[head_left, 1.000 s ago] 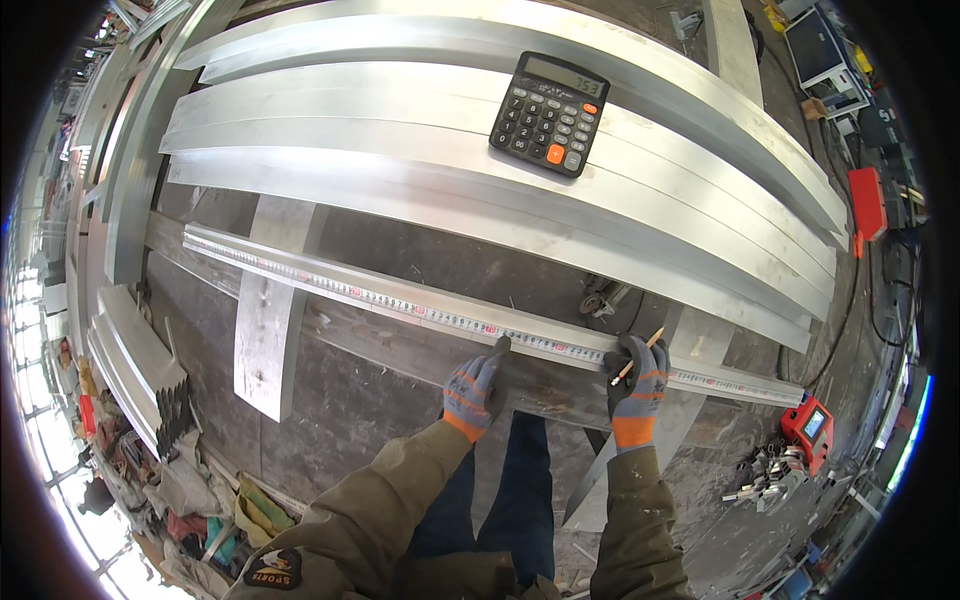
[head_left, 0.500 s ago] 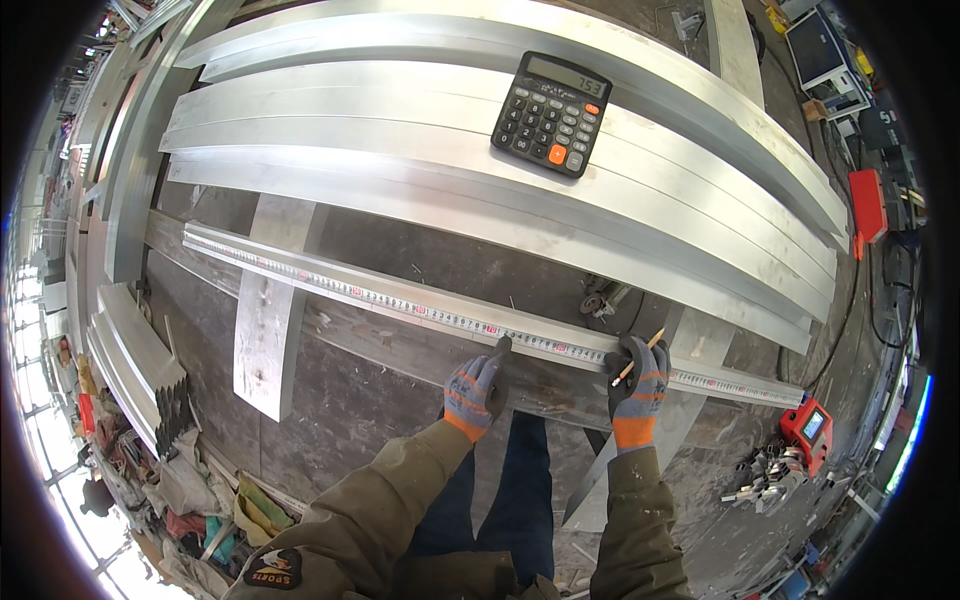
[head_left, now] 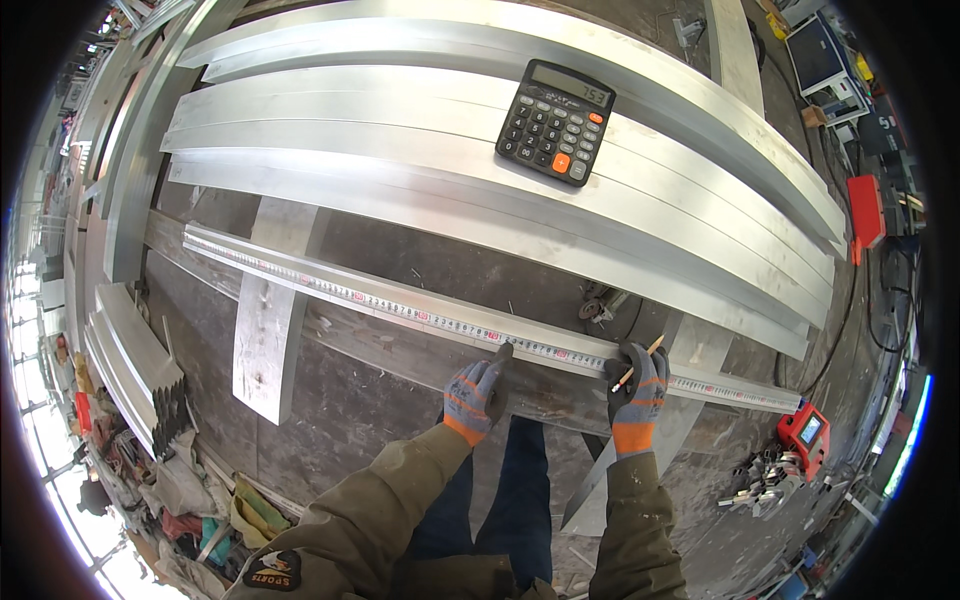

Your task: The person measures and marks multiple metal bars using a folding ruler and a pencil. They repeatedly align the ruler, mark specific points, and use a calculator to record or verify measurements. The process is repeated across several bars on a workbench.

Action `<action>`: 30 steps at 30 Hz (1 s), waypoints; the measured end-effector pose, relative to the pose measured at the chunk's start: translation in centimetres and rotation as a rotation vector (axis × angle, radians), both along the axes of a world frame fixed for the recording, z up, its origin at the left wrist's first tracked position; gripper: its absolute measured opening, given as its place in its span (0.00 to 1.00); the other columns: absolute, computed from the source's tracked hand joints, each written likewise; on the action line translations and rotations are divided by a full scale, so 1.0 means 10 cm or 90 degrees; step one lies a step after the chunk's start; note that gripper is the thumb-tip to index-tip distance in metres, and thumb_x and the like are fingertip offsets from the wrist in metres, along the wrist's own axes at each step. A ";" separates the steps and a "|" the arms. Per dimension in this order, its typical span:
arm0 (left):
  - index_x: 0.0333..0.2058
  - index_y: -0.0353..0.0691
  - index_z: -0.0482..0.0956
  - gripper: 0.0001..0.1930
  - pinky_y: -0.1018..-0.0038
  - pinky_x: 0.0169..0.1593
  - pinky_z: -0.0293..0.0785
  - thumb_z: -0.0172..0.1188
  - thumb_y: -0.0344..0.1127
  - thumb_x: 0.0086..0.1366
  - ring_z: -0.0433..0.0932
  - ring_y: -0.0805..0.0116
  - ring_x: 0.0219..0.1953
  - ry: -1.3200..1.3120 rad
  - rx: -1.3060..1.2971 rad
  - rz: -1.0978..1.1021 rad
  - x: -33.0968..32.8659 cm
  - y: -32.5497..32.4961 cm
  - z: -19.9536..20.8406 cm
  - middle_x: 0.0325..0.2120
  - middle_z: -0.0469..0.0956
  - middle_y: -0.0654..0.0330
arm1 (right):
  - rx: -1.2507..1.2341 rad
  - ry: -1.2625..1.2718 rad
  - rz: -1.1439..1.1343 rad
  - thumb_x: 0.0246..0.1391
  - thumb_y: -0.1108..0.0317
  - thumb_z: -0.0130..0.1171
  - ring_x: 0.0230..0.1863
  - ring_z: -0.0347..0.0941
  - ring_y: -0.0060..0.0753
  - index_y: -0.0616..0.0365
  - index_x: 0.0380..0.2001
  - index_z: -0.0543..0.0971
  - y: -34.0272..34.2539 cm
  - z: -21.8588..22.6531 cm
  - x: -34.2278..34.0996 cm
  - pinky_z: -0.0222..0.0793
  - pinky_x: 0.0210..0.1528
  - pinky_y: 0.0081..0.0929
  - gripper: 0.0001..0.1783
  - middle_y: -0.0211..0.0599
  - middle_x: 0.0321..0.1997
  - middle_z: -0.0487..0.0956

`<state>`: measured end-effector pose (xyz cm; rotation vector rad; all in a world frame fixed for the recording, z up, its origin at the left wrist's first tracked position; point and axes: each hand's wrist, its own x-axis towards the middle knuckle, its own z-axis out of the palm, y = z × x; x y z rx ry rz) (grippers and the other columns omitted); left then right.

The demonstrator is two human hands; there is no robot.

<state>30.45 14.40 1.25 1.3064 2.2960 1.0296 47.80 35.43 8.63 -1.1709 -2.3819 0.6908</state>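
Note:
A long tape measure blade (head_left: 400,307) lies stretched along a narrow silver metal bar (head_left: 440,302), running from upper left to lower right. Its red case (head_left: 803,430), with a small screen, sits at the right end. My left hand (head_left: 475,392), in a grey and orange glove, has its index fingertip at the bar's near edge. The other fingers are curled, with nothing seen in them. Farther right, my gloved right hand (head_left: 638,388) grips a pencil (head_left: 623,380) slantwise and rests against the bar and blade.
Wide silver metal profiles (head_left: 400,160) lie beyond the bar, with a black calculator (head_left: 556,122) on top. Flat crosspieces (head_left: 264,350) pass under the bar. Stacked profiles (head_left: 135,365) stand at left, near cloths (head_left: 258,512). Small metal offcuts (head_left: 765,480) lie by the red case.
The view has shifted slightly, so the calculator sits a little lower in it. My right hand and the pencil have moved very slightly; my left hand stays at the bar.

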 end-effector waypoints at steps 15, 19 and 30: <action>0.57 0.34 0.76 0.29 0.55 0.52 0.79 0.66 0.23 0.54 0.81 0.43 0.49 -0.043 0.017 -0.039 -0.04 0.02 0.09 0.55 0.80 0.44 | -0.192 0.153 -0.070 0.73 0.69 0.54 0.33 0.78 0.24 0.64 0.56 0.82 -0.65 0.37 -0.33 0.73 0.38 0.25 0.16 0.40 0.40 0.86; 0.56 0.35 0.74 0.29 0.51 0.54 0.78 0.68 0.24 0.53 0.80 0.40 0.50 0.006 0.023 -0.025 -0.01 0.03 0.09 0.54 0.80 0.44 | -0.159 0.172 -0.047 0.70 0.72 0.57 0.36 0.79 0.27 0.63 0.51 0.83 -0.71 0.27 -0.52 0.74 0.39 0.26 0.12 0.37 0.39 0.84; 0.59 0.38 0.77 0.32 0.56 0.42 0.80 0.65 0.26 0.51 0.82 0.46 0.40 0.057 0.117 -0.005 -0.03 0.09 0.03 0.41 0.81 0.47 | -0.174 0.134 -0.025 0.56 0.74 0.68 0.44 0.82 0.52 0.60 0.42 0.82 -0.85 0.21 -0.72 0.79 0.47 0.42 0.11 0.47 0.43 0.85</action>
